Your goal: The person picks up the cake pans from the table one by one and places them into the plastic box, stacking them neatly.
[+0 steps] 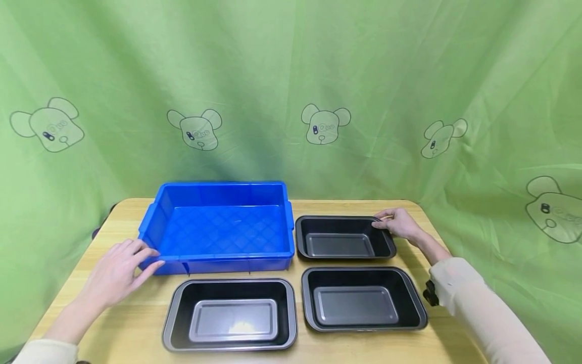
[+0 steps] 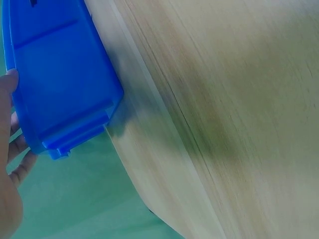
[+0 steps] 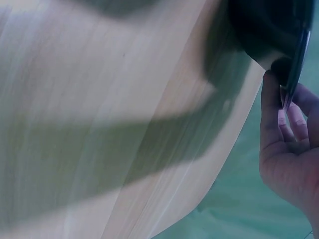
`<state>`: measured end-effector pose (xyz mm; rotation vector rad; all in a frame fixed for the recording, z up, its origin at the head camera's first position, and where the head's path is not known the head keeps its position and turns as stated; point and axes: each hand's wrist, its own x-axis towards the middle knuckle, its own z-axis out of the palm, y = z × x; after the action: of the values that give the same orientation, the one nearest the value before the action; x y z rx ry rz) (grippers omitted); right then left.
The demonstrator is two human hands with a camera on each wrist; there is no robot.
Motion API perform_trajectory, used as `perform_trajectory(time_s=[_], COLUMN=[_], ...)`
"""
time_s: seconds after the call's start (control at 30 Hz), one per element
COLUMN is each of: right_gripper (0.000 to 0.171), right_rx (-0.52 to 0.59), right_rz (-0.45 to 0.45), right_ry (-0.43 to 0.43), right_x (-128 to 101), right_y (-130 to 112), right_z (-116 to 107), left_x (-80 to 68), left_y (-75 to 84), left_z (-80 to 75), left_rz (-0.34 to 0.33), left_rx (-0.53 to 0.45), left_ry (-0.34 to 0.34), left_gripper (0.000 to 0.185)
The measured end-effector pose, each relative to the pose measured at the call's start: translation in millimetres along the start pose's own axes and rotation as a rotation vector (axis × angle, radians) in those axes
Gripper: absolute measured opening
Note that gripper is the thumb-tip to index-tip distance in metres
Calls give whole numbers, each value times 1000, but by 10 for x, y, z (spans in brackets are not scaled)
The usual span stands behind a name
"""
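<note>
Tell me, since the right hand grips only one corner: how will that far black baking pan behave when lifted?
The far black baking pan looks like rigid metal, so it likely won't flex. Held by the right hand at one corner, it may tilt. Its glossy coating could be slippery.

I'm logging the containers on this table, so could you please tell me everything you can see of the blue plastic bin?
The blue plastic bin is a shallow rectangular tray with sloped walls, a rolled rim, small side lugs and a diamond-patterned floor. It looks like rigid, glossy plastic and holds nothing. It sits flat and upright on the wooden table, at the back left, beside the far black baking pan and behind the near-left one. The left hand touches its front-left corner; the left wrist view shows fingers against its outer wall.
</note>
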<state>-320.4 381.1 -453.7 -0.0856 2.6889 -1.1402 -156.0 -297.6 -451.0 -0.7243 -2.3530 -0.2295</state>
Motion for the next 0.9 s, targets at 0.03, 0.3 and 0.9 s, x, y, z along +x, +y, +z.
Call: perform_trajectory(time_s=[0.03, 0.3, 0.9], right_gripper=[50, 49, 55], right_rx=[8, 71, 187], right_rz=[1, 28, 10], right_ry=[-1, 2, 21], right_x=[-5, -53, -196], right_y=[6, 11, -45], right_z=[-3, -55, -133], left_x=[-2, -2, -4], left_y=[1, 6, 4], left_z=[2, 0, -13], left_rz=[-1, -5, 11], left_rx=[0, -7, -14], left_ry=[0, -9, 0], left_gripper=[32, 35, 19])
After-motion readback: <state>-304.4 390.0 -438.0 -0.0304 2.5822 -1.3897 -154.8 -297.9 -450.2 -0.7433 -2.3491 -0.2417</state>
